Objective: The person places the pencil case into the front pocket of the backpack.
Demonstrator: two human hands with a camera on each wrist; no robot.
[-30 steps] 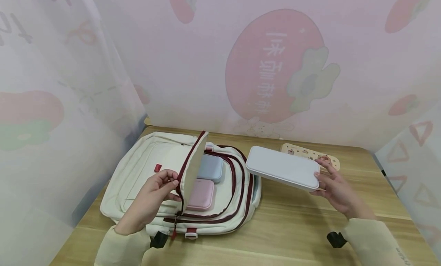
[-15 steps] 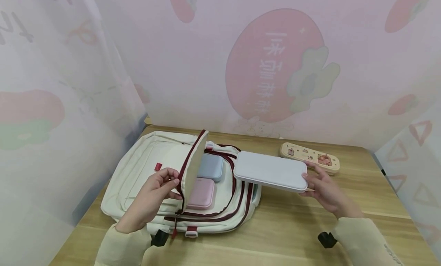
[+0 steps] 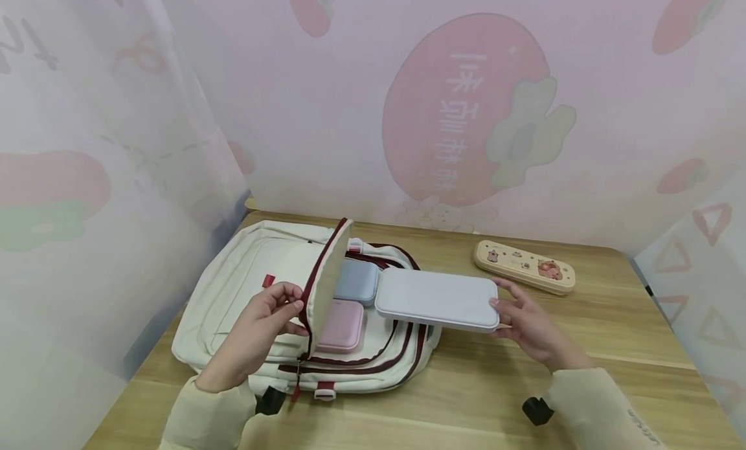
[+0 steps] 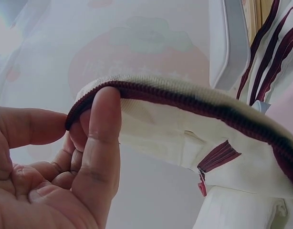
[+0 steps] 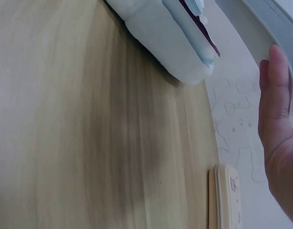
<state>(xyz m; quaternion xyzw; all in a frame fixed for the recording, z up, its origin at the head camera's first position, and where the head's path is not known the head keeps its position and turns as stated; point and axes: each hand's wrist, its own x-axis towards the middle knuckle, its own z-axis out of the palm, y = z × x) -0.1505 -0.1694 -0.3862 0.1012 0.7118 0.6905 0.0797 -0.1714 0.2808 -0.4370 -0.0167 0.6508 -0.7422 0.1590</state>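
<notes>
A cream backpack (image 3: 245, 269) with dark red zippers lies on the table. My left hand (image 3: 256, 333) pinches the zippered edge of its raised flap (image 3: 330, 285); the left wrist view shows thumb and fingers (image 4: 106, 114) on that edge. Inside the opened pocket lie a blue case (image 3: 357, 280) and a pink case (image 3: 340, 327), both partly behind the flap. My right hand (image 3: 533, 327) grips the right end of a long white case (image 3: 437, 298), whose left end is over the pocket beside the blue case. In the right wrist view, fingers (image 5: 276, 81) lie along the case's underside (image 5: 249, 31).
A yellow pencil case (image 3: 524, 267) with cartoon prints lies at the back right of the wooden table (image 3: 629, 320). A printed curtain (image 3: 326, 113) hangs behind the table and along its sides. A red zipper pull (image 3: 296, 393) hangs at the backpack's front edge.
My right hand has carried the white case left and slightly down, over the backpack's pocket, uncovering the yellow pencil case. The left hand has stayed on the flap.
</notes>
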